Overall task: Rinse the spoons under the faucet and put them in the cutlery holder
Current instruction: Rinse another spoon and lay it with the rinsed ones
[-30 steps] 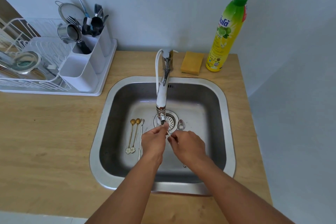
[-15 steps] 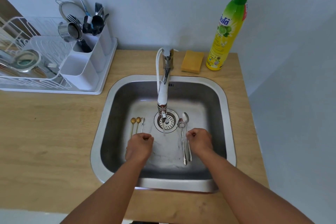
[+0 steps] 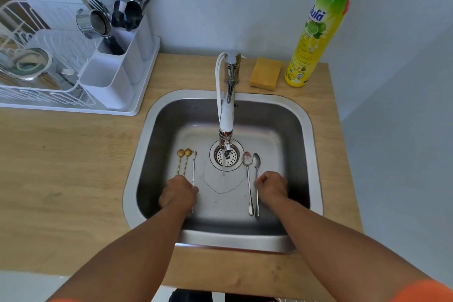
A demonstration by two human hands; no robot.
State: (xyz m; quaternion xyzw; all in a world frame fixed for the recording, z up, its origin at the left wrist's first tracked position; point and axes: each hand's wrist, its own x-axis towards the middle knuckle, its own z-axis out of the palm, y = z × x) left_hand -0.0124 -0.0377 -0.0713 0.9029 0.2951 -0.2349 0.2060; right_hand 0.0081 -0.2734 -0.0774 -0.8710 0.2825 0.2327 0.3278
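Observation:
Five spoons lie in the steel sink. Two gold spoons and a thin silver spoon are on the left of the drain. Two silver spoons lie right of it. My left hand is curled over the handles of the left group, and its fingertips are hidden. My right hand is curled, its fingertips pinching the handle of the rightmost silver spoon, which lies flat. The faucet runs a thin stream onto the drain. The white cutlery holder stands at the back left.
A white dish rack with bowls sits left of the holder, which holds forks, a strainer and dark utensils. A yellow sponge and a dish-soap bottle stand behind the sink. Wooden counter surrounds it.
Both hands left the stream and moved apart. A second silver spoon now lies on the right of the drain. My left hand shifted over the left group's handles.

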